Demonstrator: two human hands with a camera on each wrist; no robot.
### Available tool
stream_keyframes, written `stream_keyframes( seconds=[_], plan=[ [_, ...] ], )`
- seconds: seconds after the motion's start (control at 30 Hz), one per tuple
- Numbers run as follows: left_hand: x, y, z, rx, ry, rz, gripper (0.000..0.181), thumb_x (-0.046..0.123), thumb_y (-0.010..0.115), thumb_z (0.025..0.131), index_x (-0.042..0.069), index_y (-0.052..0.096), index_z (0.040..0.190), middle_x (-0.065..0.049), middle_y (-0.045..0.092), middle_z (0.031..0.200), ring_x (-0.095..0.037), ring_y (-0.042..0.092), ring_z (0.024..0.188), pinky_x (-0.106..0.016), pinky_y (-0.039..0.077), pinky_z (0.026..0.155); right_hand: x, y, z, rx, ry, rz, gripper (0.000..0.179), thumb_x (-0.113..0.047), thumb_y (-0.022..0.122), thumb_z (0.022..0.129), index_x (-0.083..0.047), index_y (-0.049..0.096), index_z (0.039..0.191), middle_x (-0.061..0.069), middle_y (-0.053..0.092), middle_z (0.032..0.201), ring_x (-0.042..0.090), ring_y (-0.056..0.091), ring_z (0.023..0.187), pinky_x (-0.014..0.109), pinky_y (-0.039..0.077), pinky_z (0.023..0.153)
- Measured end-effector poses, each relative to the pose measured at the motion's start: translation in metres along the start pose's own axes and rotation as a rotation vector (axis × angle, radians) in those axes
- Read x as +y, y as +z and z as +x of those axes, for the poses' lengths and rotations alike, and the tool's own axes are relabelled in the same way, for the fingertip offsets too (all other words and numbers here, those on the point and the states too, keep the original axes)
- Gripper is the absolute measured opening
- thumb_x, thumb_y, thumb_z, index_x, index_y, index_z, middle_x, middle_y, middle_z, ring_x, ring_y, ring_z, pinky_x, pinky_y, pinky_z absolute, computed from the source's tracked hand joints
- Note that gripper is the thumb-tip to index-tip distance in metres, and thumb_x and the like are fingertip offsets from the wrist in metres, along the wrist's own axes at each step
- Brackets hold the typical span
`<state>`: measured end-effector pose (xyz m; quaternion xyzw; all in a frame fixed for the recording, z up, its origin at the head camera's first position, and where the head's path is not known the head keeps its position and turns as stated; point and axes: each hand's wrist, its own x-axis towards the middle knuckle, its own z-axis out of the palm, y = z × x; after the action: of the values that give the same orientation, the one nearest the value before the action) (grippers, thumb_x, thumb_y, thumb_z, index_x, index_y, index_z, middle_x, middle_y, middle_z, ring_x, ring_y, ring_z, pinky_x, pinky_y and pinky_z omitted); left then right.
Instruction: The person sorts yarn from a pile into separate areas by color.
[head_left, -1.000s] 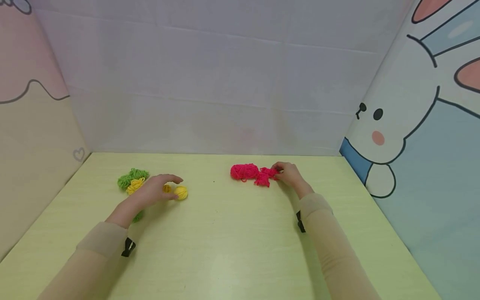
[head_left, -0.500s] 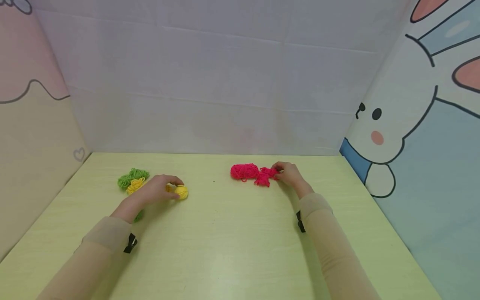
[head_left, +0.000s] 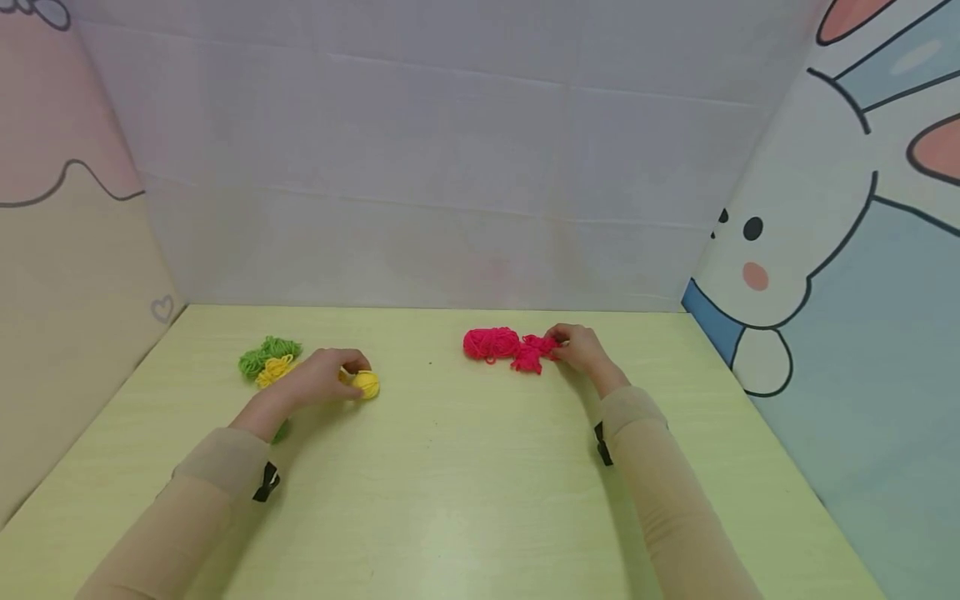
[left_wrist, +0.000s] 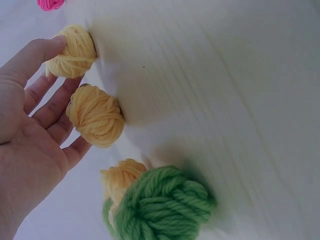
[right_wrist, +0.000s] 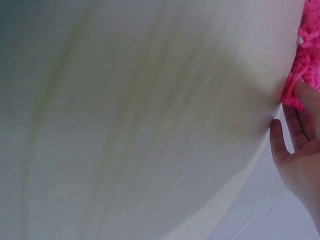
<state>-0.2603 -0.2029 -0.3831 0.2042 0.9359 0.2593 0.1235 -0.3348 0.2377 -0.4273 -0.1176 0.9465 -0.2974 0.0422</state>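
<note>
My left hand (head_left: 324,377) pinches a small yellow yarn ball (head_left: 367,384) between thumb and fingers on the left half of the table. Close beneath those fingers, in the left wrist view, lies a second yellow yarn ball (left_wrist: 96,117). Below it are a green yarn ball (left_wrist: 162,205) and a third yellow one (left_wrist: 121,176) partly behind the green. At the back, right of centre, my right hand (head_left: 582,347) holds the right end of a loose bundle of pink yarn (head_left: 528,358) by its fingertips. A rounder pink yarn ball (head_left: 491,343) adjoins the bundle's left side.
Behind my left hand, green yarn (head_left: 272,353) and yellow yarn (head_left: 275,370) lie together. More green yarn (head_left: 281,431) peeks out under the left wrist. A pale wall (head_left: 435,167) rises at the table's (head_left: 465,483) back edge, with printed panels on both sides.
The left thumb and fingers have closed in round the yellow yarn ball, and that forearm has shifted slightly forward and right. My right hand stays at the pink yarn.
</note>
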Motion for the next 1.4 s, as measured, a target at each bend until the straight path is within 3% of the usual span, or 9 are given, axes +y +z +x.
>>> stream_keyframes(
  seconds=[0.5, 0.83, 1.1, 1.4],
  plan=[
    [0.025, 0.011, -0.005, 0.040, 0.006, 0.035, 0.026, 0.013, 0.072, 0.078, 0.011, 0.060, 0.101, -0.007, 0.063, 0.101, -0.025, 0.056, 0.095, -0.043, 0.046, 0.084, 0.002, -0.004, -0.008, -0.019, -0.010, 0.008, 0.020, -0.006, 0.062, 0.088, -0.006, 0.064, 0.109, 0.018, 0.064, 0.114, 0.034, 0.061, 0.105, 0.043, 0.047, 0.092],
    [0.048, 0.013, -0.001, 0.148, 0.054, 0.025, 0.032, 0.011, 0.072, 0.078, 0.006, 0.060, 0.107, -0.008, 0.063, 0.103, -0.026, 0.055, 0.097, -0.045, 0.047, 0.086, 0.001, -0.005, -0.009, -0.013, -0.030, 0.026, 0.017, -0.005, 0.063, 0.088, -0.005, 0.065, 0.105, 0.016, 0.066, 0.111, 0.029, 0.063, 0.098, 0.035, 0.049, 0.082],
    [0.069, 0.018, 0.002, 0.230, 0.127, -0.013, 0.034, 0.011, 0.074, 0.077, 0.005, 0.061, 0.108, -0.007, 0.063, 0.103, -0.027, 0.056, 0.096, -0.044, 0.046, 0.086, 0.000, -0.005, -0.006, -0.026, -0.010, 0.007, 0.018, -0.007, 0.063, 0.088, -0.006, 0.065, 0.106, 0.016, 0.065, 0.113, 0.030, 0.061, 0.102, 0.039, 0.048, 0.088],
    [0.083, 0.030, 0.011, 0.309, 0.125, -0.076, 0.037, 0.009, 0.075, 0.077, 0.006, 0.060, 0.110, -0.007, 0.061, 0.103, -0.031, 0.054, 0.099, -0.043, 0.046, 0.087, -0.001, -0.002, -0.003, -0.030, 0.001, 0.013, 0.019, -0.007, 0.062, 0.088, -0.006, 0.065, 0.107, 0.016, 0.065, 0.113, 0.030, 0.060, 0.103, 0.039, 0.048, 0.088]
  ],
)
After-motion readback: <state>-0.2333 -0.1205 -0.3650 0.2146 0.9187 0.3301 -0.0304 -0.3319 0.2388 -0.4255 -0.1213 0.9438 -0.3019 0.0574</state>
